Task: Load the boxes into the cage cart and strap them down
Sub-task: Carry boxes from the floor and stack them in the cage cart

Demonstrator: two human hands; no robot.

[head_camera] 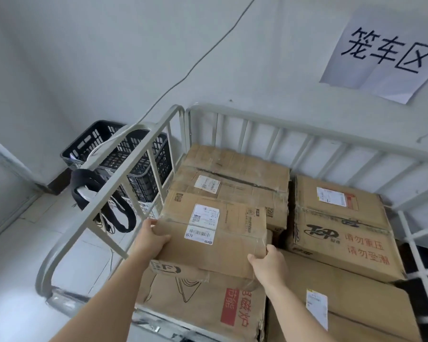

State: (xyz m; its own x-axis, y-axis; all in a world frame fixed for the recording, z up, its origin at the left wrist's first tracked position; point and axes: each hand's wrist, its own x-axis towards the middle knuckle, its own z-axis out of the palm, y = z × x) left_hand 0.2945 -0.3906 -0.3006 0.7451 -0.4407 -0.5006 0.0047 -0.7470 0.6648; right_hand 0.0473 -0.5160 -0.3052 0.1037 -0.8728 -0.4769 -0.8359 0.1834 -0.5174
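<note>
**Q:** What do the fingers hold?

**A:** The left hand (156, 239) has its fingers (150, 222) curled round the left edge of a labelled carton (215, 233), thumb on the top face. The right hand (267, 261) grips the carton's near right corner. Both hands are closed on this one carton.

**Q:** Where is it relative to the cage cart (124, 169)?

**A:** It is inside the cart, on the left side, over the red-printed carton (203, 299) at the cart's front. We judge this to be the loading step, a second-layer placement.

**Q:** What does the next move call for?

**A:** In our judgement, we seat the carton flat and square, then release it. Strapping is not yet begun. The black strap (114, 213) hangs on the cart's left rail.

**Q:** What else is around, and what obstructs?

**A:** The TOP-branded carton (344, 233) fills the cart's right rear. A black plastic crate (124, 154) stands outside the cart's left rail. The left rail is near the left hand, so we watch the knuckles there.
</note>
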